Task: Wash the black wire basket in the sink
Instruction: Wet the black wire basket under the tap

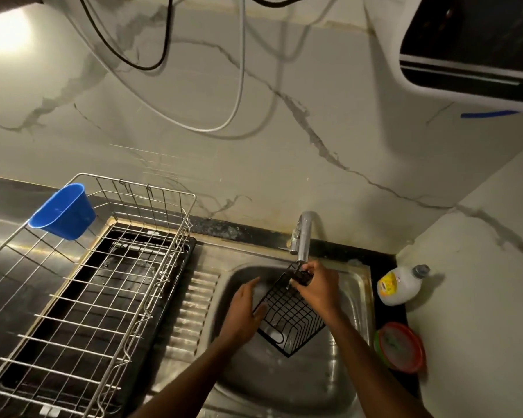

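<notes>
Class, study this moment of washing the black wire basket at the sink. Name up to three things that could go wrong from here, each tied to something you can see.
1. The right hand grips only the top corner of the black wire basket under the faucet; wet wire might slip and drop into the sink.
2. The left hand touches the basket with straight fingers, so it may give little support.
3. Splashes may reach the dish soap bottle and round container nearby.

Both bare forearms were extended forward from the lower edge of the view. The left hand [244,309] was held with fingers straight and spread, palm turned inward. The right hand [317,289] was raised higher, its fingers curled in a grip.
</notes>
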Demonstrator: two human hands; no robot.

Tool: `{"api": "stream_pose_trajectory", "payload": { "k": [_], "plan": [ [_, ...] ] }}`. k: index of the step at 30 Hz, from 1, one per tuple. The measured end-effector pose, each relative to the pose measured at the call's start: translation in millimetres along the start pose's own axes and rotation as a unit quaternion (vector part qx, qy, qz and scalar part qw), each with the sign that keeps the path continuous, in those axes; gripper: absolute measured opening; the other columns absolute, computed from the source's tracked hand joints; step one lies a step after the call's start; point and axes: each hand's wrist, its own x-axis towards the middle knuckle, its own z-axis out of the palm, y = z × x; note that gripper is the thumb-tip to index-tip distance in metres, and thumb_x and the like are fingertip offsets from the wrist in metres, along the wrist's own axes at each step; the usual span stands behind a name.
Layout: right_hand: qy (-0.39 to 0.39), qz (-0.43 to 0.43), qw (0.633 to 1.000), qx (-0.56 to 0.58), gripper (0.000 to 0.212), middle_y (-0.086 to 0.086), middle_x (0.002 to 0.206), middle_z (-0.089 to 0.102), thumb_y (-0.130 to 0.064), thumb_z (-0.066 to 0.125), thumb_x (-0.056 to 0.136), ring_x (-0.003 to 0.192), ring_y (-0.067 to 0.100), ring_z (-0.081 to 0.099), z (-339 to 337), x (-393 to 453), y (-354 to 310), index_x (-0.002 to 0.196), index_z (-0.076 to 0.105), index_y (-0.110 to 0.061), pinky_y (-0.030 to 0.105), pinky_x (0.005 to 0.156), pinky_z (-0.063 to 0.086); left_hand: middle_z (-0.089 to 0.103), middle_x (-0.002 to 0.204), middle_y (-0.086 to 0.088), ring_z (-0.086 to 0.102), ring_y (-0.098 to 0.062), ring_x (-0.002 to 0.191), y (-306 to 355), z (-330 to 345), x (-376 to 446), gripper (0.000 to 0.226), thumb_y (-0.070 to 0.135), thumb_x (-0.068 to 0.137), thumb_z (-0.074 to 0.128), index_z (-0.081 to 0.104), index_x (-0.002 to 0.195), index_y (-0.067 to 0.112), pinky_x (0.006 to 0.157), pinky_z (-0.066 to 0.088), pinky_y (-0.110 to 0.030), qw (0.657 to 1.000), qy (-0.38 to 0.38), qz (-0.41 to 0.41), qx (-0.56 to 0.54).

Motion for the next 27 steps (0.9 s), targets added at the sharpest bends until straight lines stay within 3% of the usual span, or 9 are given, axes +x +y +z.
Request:
{"api": "stream_pose_trajectory", "payload": {
  "k": [3,6,9,11,13,17,20,22,27],
  "plan": [
    [-0.020,-0.018,1.000,-0.014,0.052,-0.004,0.111,0.073,-0.025,0.089,0.074,0.100,0.011,0.070,4,-5,-13,0.120,0.065,-0.023,0.024,0.084,0.058,0.059,0.144,0.007,0.052,0.001,0.129,42,6,26,0.053,0.017,0.099,0.066,0.049,0.149,0.029,0.114,0.044,-0.028,0.999,-0.030,0.015,-0.028],
    [-0.021,-0.037,0.998,-0.036,0.055,0.000,0.118,0.071,-0.021,0.087,0.075,0.112,0.016,0.066,5,-5,-18,0.126,0.065,-0.025,0.026,0.095,0.053,0.069,0.109,0.017,0.060,0.009,0.095,58,9,39,0.026,0.022,0.106,0.055,0.064,0.128,0.033,0.084,0.048,-0.010,0.999,-0.033,-0.001,-0.026],
    [-0.064,-0.099,0.983,-0.138,0.063,0.003,0.139,0.055,-0.042,0.072,0.083,0.133,0.025,0.045,9,-6,-13,0.141,0.048,-0.036,0.040,0.113,0.040,0.063,0.086,0.021,0.063,0.004,0.081,46,14,40,0.018,0.022,0.108,0.052,0.065,0.106,0.034,0.069,0.046,-0.007,0.999,-0.025,-0.020,-0.026],
    [-0.106,-0.204,0.948,-0.222,0.064,0.002,0.156,0.040,-0.062,0.040,0.094,0.148,0.030,0.027,14,-8,-13,0.152,0.033,-0.034,0.053,0.122,0.020,0.070,0.092,0.014,0.066,0.001,0.085,31,18,39,0.017,0.020,0.107,0.054,0.070,0.107,0.027,0.079,0.056,-0.020,0.998,-0.008,-0.043,-0.051],
    [-0.138,-0.271,0.916,-0.263,0.067,0.001,0.166,0.025,-0.065,0.019,0.100,0.153,0.023,0.019,16,-8,-20,0.158,0.024,-0.031,0.054,0.124,0.011,0.076,0.103,0.006,0.069,-0.002,0.091,19,20,37,0.021,0.016,0.105,0.056,0.072,0.115,0.025,0.082,0.058,-0.027,0.994,0.003,-0.063,-0.088],
    [-0.133,-0.294,0.907,-0.271,0.062,-0.007,0.164,0.029,-0.060,0.023,0.103,0.152,0.016,0.025,8,5,-37,0.157,0.027,-0.030,0.052,0.120,0.026,0.076,0.105,-0.005,0.067,-0.014,0.083,12,14,31,0.024,0.013,0.105,0.055,0.070,0.122,0.021,0.071,0.054,-0.029,0.979,0.049,-0.109,-0.162],
    [-0.119,-0.277,0.923,-0.238,0.061,-0.007,0.162,0.033,-0.061,0.029,0.103,0.150,0.016,0.030,-1,10,-27,0.156,0.030,-0.031,0.050,0.117,0.036,0.076,0.102,-0.015,0.071,-0.035,0.089,1,5,29,0.023,0.016,0.106,0.055,0.069,0.124,0.018,0.077,0.058,-0.047,0.972,0.075,-0.129,-0.178],
    [-0.139,-0.247,0.946,-0.158,0.060,-0.009,0.163,0.032,-0.061,0.034,0.102,0.149,0.013,0.030,-1,12,-15,0.155,0.030,-0.034,0.044,0.117,0.037,0.076,0.102,-0.017,0.070,-0.039,0.092,-6,0,27,0.022,0.015,0.106,0.055,0.069,0.123,0.015,0.075,0.057,-0.044,0.971,0.081,-0.129,-0.186],
    [-0.175,-0.181,0.964,0.082,0.053,-0.021,0.163,0.024,-0.050,0.046,0.103,0.150,0.003,0.023,14,4,-2,0.153,0.031,-0.046,0.042,0.121,0.033,0.073,0.099,-0.003,0.066,-0.013,0.085,-15,-2,14,0.016,0.017,0.107,0.056,0.067,0.118,0.014,0.070,0.052,-0.022,0.959,0.079,-0.161,-0.219]
  ]
}}
